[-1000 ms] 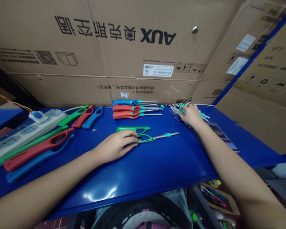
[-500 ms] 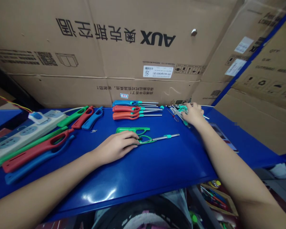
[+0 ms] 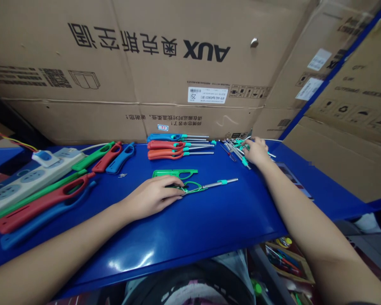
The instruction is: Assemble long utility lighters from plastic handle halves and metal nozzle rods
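My left hand (image 3: 160,195) is closed on the handle end of a green lighter half (image 3: 194,187), whose metal tube (image 3: 222,183) points right. Just behind it lies a second green casing half (image 3: 174,173). At the back right, my right hand (image 3: 257,151) reaches into a pile of metal tubes with green parts and wires (image 3: 238,150); its fingertips are bent among them, and what they pinch is too small to make out. Blue (image 3: 165,137), red (image 3: 167,145) and orange (image 3: 165,154) lighters with metal tubes lie side by side behind the green halves.
A white power strip (image 3: 28,176) lies at the left, beside green, red (image 3: 47,203) and blue casings. Small metal pins (image 3: 122,175) lie near the blue casing (image 3: 122,157). Cardboard (image 3: 165,93) stands behind the blue table (image 3: 178,237). Below right is an open box of coloured parts (image 3: 285,260).
The view has shifted slightly. My right hand has moved a little within the pile, its fingers drawn closer together. My left hand keeps its place on the green half.
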Demonstrator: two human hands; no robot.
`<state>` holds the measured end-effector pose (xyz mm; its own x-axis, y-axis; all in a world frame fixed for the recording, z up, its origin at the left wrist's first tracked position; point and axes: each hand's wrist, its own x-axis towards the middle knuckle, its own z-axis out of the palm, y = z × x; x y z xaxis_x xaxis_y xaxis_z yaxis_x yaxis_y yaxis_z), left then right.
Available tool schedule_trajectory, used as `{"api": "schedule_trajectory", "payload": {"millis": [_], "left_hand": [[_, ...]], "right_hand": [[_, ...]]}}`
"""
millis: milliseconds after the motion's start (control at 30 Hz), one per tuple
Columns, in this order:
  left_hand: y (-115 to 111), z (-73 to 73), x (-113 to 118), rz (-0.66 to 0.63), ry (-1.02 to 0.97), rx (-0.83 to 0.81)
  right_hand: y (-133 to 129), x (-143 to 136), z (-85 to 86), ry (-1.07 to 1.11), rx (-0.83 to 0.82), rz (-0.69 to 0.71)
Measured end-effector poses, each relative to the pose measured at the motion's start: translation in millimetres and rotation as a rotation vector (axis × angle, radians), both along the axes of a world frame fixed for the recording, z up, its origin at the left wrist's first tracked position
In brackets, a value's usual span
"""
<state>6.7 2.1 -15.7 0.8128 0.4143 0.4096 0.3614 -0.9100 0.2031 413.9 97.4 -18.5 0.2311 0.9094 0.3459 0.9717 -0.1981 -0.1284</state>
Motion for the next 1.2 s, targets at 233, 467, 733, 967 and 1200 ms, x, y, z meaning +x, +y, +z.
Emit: {"api": "schedule_trajectory", "payload": {"millis": [233, 467, 733, 967, 1200], "left_hand": [[0.2, 0.6, 0.6, -0.009, 0.003, -0.006], [1.0, -0.9, -0.3, -0.011, 0.008, -0.023], [-1.6, 1.7, -0.4, -0.007, 0.016, -0.014], [-1.9, 1.9, -0.3, -0.014, 0.009, -0.021], [-1.8, 2.6, -0.9, -0.025, 0.020, -0.020]], "right_hand": [[3.2, -1.1, -3.8, 0.056, 0.016, 0.047], [0.9, 1.2, 0.6, 0.128, 0.058, 0.036], [1.2, -10.0, 15.5, 0.296, 0.192, 0.144], [-5.5, -31.8, 16.4, 0.421, 0.127, 0.262], [-20.6, -47.2, 26.7, 0.513, -0.104, 0.488]]}}
